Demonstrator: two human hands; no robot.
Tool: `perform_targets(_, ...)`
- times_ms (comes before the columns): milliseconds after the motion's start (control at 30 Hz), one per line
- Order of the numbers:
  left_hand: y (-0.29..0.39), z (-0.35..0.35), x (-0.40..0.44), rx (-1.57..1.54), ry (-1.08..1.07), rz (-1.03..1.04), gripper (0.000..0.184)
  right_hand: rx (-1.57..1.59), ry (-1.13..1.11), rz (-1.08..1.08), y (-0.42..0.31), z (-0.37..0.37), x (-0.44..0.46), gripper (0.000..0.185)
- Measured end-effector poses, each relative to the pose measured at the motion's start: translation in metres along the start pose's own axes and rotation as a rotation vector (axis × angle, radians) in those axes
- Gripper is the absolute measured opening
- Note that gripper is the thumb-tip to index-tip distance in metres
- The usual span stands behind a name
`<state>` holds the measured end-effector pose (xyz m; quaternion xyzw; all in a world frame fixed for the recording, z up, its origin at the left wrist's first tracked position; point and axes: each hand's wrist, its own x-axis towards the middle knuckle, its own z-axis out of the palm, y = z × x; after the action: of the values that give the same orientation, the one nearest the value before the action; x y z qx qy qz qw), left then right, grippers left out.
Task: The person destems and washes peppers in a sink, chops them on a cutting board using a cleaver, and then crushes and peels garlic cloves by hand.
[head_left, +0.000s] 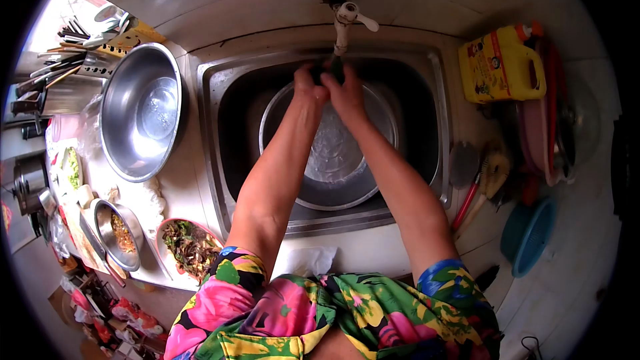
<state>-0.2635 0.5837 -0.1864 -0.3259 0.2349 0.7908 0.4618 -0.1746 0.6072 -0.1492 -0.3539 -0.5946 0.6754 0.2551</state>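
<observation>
My left hand (309,85) and my right hand (345,93) are close together beneath the white tap (342,30), over a round metal basin (385,187). The basin sits in the dark-bowled steel sink (208,127) and appears to hold some water. On my right hand, thumb and fingers stand apart. The left hand's fingers are turned away and mostly hidden. Just below the spout, between the hands, is something dark that I cannot make out.
Left of the sink stand a large metal bowl (120,130), a small metal bowl of chopped food (138,227) and a dish of dark leafy food (190,247). To the right are a yellow jug (490,70), brushes (492,173) and a blue basket (527,240).
</observation>
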Motion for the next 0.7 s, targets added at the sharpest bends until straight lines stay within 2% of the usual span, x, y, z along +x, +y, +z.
perform_targets(33, 0.001, -0.014, 0.014, -0.005, 0.0, -0.001, 0.029, -0.175, -0.006, -0.279, 0.008, -0.001, -0.007, 0.027)
perform_targets(67, 0.004, -0.032, 0.03, -0.012, -0.166, -0.129, 0.029, -0.348, -0.014, -0.558, 0.014, -0.001, -0.01, 0.027)
perform_targets(100, 0.001, -0.031, 0.028, 0.015, -0.145, -0.132, 0.029, -0.349, -0.015, -0.554, 0.013, -0.002, -0.011, 0.027)
perform_targets(167, -0.006, -0.021, 0.029, 0.072, -0.092, -0.152, 0.028, -0.331, 0.002, -0.679, 0.01, -0.007, -0.009, 0.03)
perform_targets(200, -0.01, -0.013, 0.026, 0.093, -0.097, -0.173, 0.028, -0.332, 0.005, -0.681, 0.012, -0.011, -0.003, 0.03)
perform_targets(267, -0.014, 0.001, 0.013, 0.138, -0.159, -0.222, 0.027, -0.678, 0.061, -0.465, 0.016, -0.019, 0.019, 0.033)
perform_targets(300, -0.014, 0.006, 0.004, 0.159, -0.202, -0.235, 0.027, -0.675, 0.062, -0.467, 0.012, -0.02, 0.029, 0.033)
perform_targets(367, -0.011, 0.011, -0.021, 0.196, -0.293, -0.23, 0.027, -0.717, 0.08, -0.307, 0.002, -0.021, 0.045, 0.036)
perform_targets(467, -0.006, 0.001, -0.025, 0.227, -0.407, -0.176, 0.031, -0.564, 0.154, -0.373, -0.001, -0.018, 0.054, 0.038)
perform_targets(500, -0.007, -0.015, 0.001, 0.214, -0.371, -0.148, 0.028, -0.564, 0.153, -0.374, 0.0, -0.02, 0.051, 0.038)
perform_targets(567, -0.008, -0.018, 0.016, 0.195, -0.347, -0.117, 0.025, -0.605, -0.142, -0.255, 0.0, -0.025, 0.041, 0.036)
perform_targets(600, -0.01, -0.014, 0.014, 0.156, -0.215, -0.027, 0.025, -0.609, -0.144, -0.259, 0.0, -0.023, 0.03, 0.036)
perform_targets(633, -0.011, -0.014, 0.014, 0.119, -0.078, 0.061, 0.024, -0.596, -0.106, -0.388, 0.001, -0.018, 0.013, 0.035)
perform_targets(667, -0.011, -0.013, 0.016, 0.109, -0.009, 0.061, 0.024, -0.579, -0.068, -0.517, 0.001, -0.015, -0.002, 0.035)
perform_targets(700, -0.011, -0.014, 0.023, 0.104, 0.024, 0.027, 0.024, -0.58, -0.071, -0.518, 0.0, -0.014, -0.01, 0.035)
